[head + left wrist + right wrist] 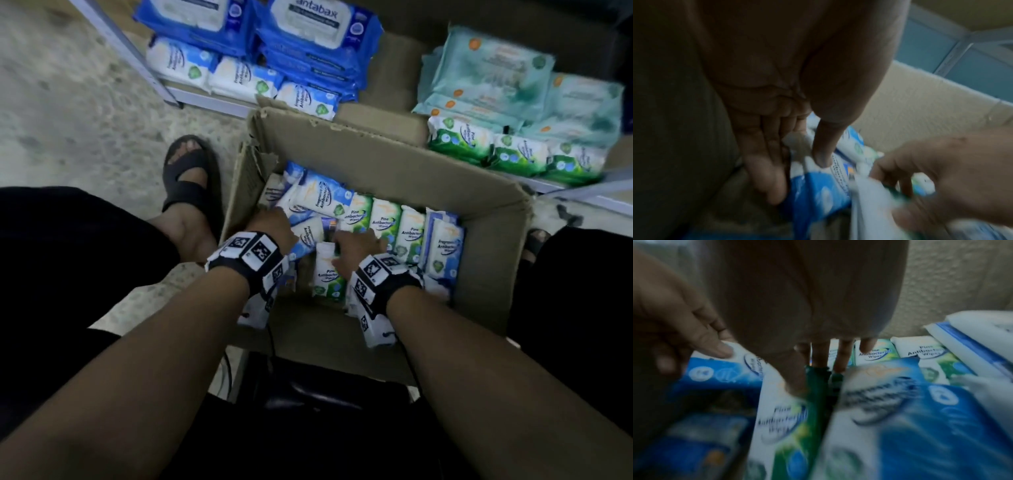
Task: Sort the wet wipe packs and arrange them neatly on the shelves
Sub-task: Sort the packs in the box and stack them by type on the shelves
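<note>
- Both forearms reach fwd/down, wrists w/ marker bands, into the cardboard box [404, 161] on the floor.
- Left hand [270, 224] at box's left side: fingers straight, thumb & fingers either side of a blue-and-white pack [818, 191], touching it; closed grip not clear, blurry.
- Right hand [356, 248] mid-box: thumb pressed on top edge of a green pine pack [781, 423], fingers extended down behind it, pinching it.
- Box contents: row of pine packs [385, 221] standing upright along far side, blue fragrance-free packs [322, 198] tilted at left, more blue ones at right end.
- Shelf [212, 101] beyond box: big blue packs [308, 37] stacked at left, small blue/white ones in front; pale teal packs [489, 72] at right w/ green pine packs [513, 154] in front.
- Sandalled foot [191, 178] left of box.
</note>
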